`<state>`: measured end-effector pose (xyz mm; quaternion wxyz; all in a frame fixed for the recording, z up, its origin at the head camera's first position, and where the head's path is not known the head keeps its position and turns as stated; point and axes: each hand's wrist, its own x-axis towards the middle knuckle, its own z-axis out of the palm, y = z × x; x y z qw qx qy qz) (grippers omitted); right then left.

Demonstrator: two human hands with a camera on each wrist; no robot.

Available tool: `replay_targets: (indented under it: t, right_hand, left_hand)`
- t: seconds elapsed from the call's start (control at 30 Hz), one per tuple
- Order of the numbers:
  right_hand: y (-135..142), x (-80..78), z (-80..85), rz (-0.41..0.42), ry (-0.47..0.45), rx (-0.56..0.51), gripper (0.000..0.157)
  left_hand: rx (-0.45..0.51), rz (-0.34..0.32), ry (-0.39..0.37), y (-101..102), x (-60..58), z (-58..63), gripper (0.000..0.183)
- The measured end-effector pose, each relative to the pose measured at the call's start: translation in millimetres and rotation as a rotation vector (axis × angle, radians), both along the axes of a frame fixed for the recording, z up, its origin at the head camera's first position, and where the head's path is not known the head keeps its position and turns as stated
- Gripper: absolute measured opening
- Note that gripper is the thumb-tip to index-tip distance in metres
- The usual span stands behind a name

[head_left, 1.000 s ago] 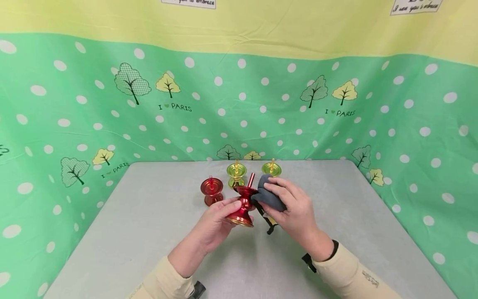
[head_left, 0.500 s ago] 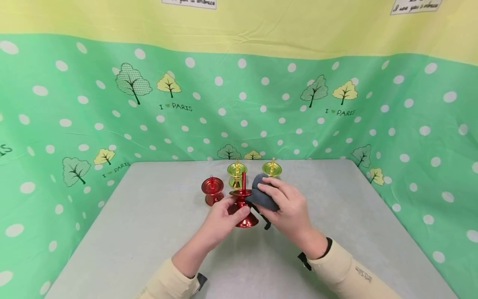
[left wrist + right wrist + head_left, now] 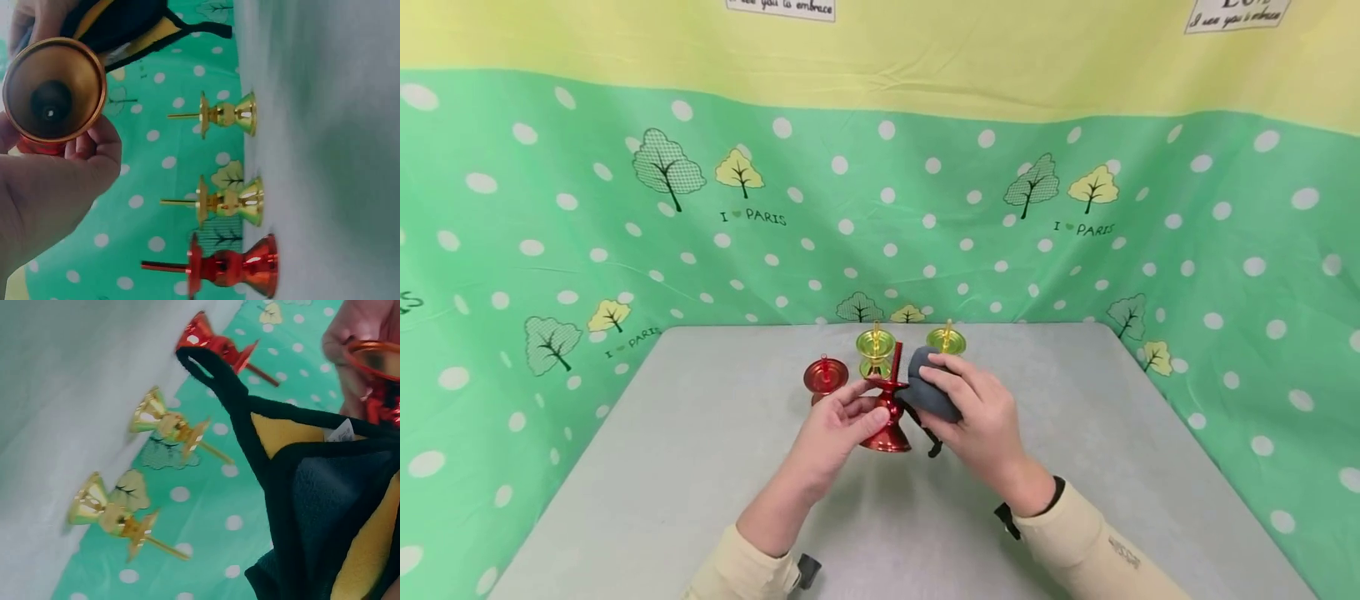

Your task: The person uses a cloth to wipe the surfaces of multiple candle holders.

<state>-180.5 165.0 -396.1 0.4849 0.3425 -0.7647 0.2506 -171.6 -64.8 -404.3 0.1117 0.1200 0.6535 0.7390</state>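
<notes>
My left hand [image 3: 831,437] grips a shiny red candle holder [image 3: 889,429] by its waist, raised above the table with its spike upward. The left wrist view looks into its hollow, gold-toned base [image 3: 53,90]. In my right hand [image 3: 985,425] is a folded dark grey cleaning cloth [image 3: 932,392], pressed to the right side of the holder near its dish. The right wrist view shows the cloth's yellow inner side, black edging and hanging loop [image 3: 215,372]. Fingers behind the holder and inside the cloth are partly hidden.
Another red candle holder [image 3: 825,377] stands left of my left hand. Two gold candle holders, one in the middle [image 3: 876,343] and one behind the cloth [image 3: 946,340], stand near the back edge of the grey table [image 3: 700,450]. A patterned green curtain [image 3: 760,250] surrounds the table.
The held candle holder turns and tilts in my left hand; its base swings slightly and my fingers shift. My right hand and the cloth have moved a little to the left.
</notes>
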Motion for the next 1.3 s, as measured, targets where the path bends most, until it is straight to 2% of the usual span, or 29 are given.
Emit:
replay_targets:
  t: [0.13,0.23,0.33,0.4,0.47,0.6,0.67,0.73,0.87,1.07,1.13,1.2,1.3]
  right_hand:
    - [0,-4.8,-0.4,-0.017,-0.022,0.013,0.03]
    - [-4,-4.6,2.1,-0.014,0.023,0.024,0.03]
    - [-12,-2.2,7.0,0.001,0.078,0.03,0.032]
    - [-15,-1.3,9.3,0.018,0.086,0.028,0.031]
    - [-16,-2.3,11.0,0.03,0.072,0.013,0.03]
    - [-12,-8.1,10.5,0.026,0.009,-0.015,0.03]
    - [-9,-9.9,8.8,0.019,-0.004,-0.016,0.03]
    - [-9,-9.8,7.6,0.016,0.011,-0.002,0.031]
    - [-11,-5.8,8.6,0.039,0.07,0.029,0.032]
    - [-10,-4.2,13.4,0.09,0.062,0.009,0.034]
    - [-9,-5.1,13.8,0.09,0.047,0.006,0.035]
    - [-8,-5.9,13.4,0.085,0.043,-0.004,0.035]
    - [-8,-5.8,12.8,0.083,0.05,-0.024,0.034]
  left_hand:
    - [0.011,-0.062,-0.015,-5,-3.3,-0.8,0.061]
    - [-0.061,-0.121,0.015,-6,-3.7,2.2,0.059]
    - [-0.118,-0.133,0.065,-5,-2.7,6.4,0.059]
    - [-0.132,-0.11,0.081,-3,-1.8,8.5,0.059]
    - [-0.115,-0.055,0.081,-2,-1.9,10.0,0.06]
    - [-0.065,0.071,0.016,-2,-4.0,11.3,0.069]
    - [-0.058,0.079,-0.01,-3,-5.4,11.2,0.071]
    - [-0.077,0.046,-0.003,-6,-6.2,11.2,0.069]
    - [-0.07,-0.086,0.047,-15,-8.1,12.2,0.069]
    - [0.121,-0.327,0.077,-27,-7.2,14.8,0.061]
    - [0.166,-0.379,0.069,-29,-6.4,15.2,0.059]
    - [0.181,-0.371,0.055,-29,-5.8,15.6,0.062]
    - [0.18,-0.293,-0.003,-26,-4.8,15.5,0.064]
